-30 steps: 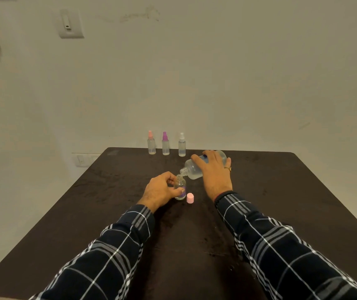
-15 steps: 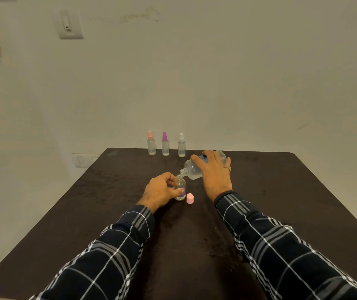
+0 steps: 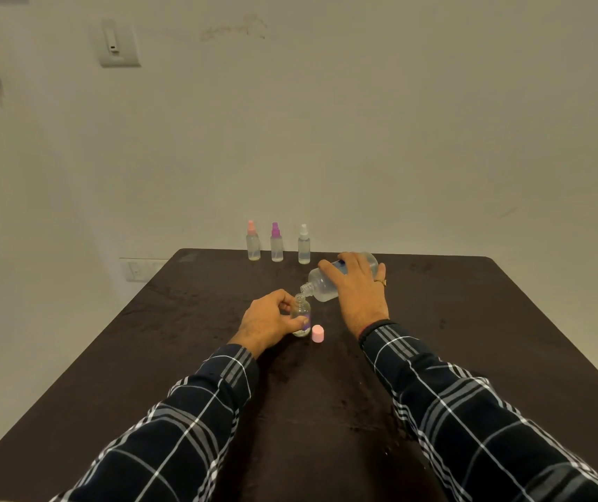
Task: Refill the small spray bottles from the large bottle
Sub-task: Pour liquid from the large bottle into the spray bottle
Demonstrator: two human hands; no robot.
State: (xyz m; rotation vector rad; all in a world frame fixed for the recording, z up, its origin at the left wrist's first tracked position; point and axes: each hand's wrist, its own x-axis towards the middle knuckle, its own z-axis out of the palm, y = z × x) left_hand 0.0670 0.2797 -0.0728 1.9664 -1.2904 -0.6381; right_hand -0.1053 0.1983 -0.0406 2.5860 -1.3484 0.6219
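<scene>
The right hand [image 3: 359, 289] is gripping the tilted large bottle [image 3: 321, 284], apparently pouring into the uncapped small bottle [image 3: 301, 315], which the left hand [image 3: 268, 320] is pinching upright mid-worktop [image 3: 471, 320]. Its pink cap [image 3: 318, 334] is lying just beside it. Three capped spray bottles [image 3: 276, 244] are standing at the far edge, and their fill is unclear.

Tilted large bottle [image 3: 322, 286] over uncapped small bottle [image 3: 301, 315]

A dark desk [image 3: 471, 338] is carrying three upright bottles in a row near its far edge: a peach-topped spray bottle [image 3: 252, 245], a purple-topped spray bottle [image 3: 276, 247] and a white-topped spray bottle [image 3: 304, 247]. Nearer the middle an uncapped small bottle [image 3: 301, 313] is standing upright, with a pink cap [image 3: 318, 333] sitting just beside it on the right.
</scene>
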